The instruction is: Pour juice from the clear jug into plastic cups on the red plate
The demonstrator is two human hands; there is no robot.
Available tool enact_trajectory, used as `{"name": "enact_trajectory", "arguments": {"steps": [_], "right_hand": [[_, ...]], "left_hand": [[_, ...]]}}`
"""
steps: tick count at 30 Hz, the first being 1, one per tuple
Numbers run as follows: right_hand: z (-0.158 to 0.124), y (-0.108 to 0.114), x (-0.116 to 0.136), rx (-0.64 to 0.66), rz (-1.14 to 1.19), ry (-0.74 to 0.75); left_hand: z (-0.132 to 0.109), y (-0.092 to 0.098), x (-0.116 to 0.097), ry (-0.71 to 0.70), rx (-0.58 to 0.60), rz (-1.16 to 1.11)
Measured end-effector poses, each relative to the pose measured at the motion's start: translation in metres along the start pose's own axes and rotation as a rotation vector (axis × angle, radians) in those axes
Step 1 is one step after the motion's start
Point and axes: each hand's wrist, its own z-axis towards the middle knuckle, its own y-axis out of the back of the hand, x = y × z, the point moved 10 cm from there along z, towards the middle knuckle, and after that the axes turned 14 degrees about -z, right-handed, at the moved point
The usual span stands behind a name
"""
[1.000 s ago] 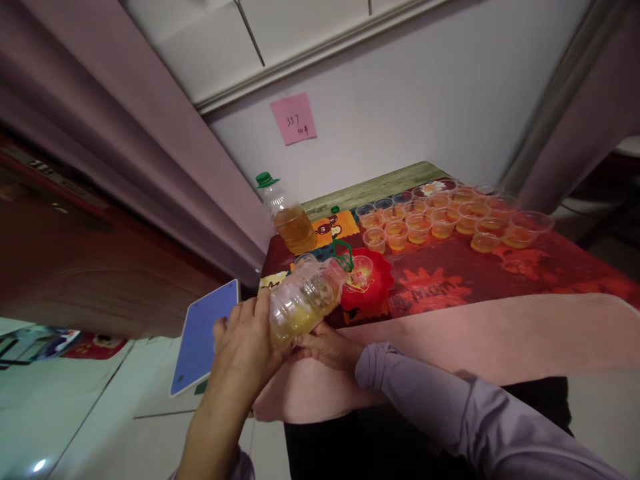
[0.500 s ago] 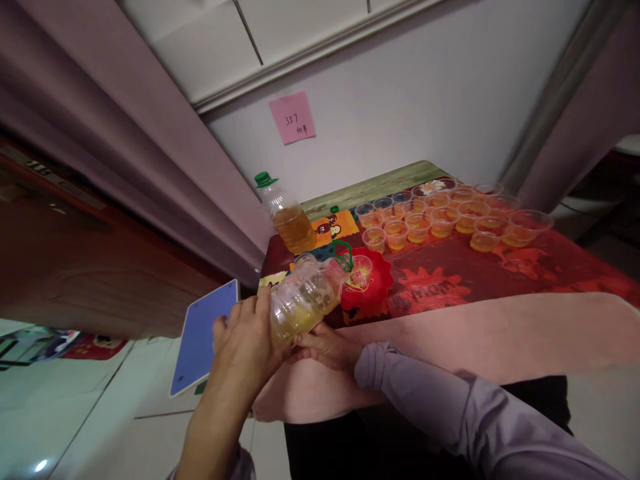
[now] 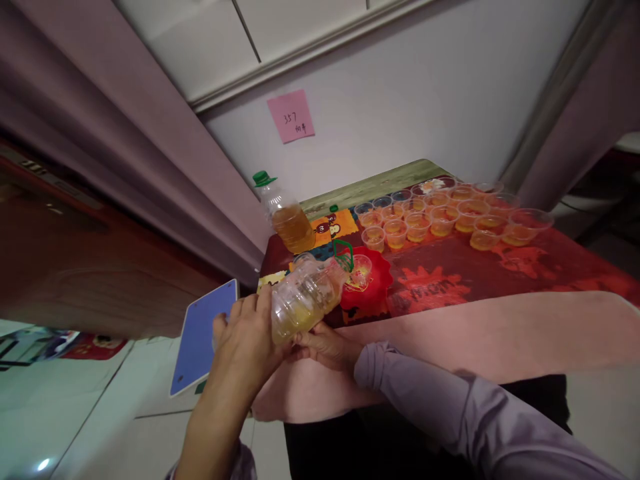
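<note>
A clear plastic bottle with pale yellow liquid lies tilted between my hands, its neck and green handle pointing right. My left hand is wrapped round its bottom end. Under its lower side, my right hand grips and supports it. The bottle mouth is over a clear plastic cup on a red scalloped plate. Behind the plate stand several clear cups in rows, with yellow-orange liquid in many of them.
A larger bottle of amber liquid, green-capped, stands at the table's back left. Near it lies a small green cap. A blue board is left of the table. The pink cloth edge runs along the front, and a pink note hangs on the wall.
Almost nothing differs. Both hands keep the bottle tilted over the cup in the same place; the view has shifted very slightly.
</note>
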Motion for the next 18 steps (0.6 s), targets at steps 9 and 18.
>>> {"name": "enact_trajectory", "arguments": {"steps": [9,18], "right_hand": [[0.0016,0.0023,-0.0036,-0.006,0.001,-0.005],[0.0003,0.0017,-0.0022,-0.006,0.008,-0.009]], "left_hand": [[0.0008,0.0013,-0.0013,0.008,0.005,-0.009],[0.0006,0.0015,-0.0035,0.014,0.036,0.006]]}}
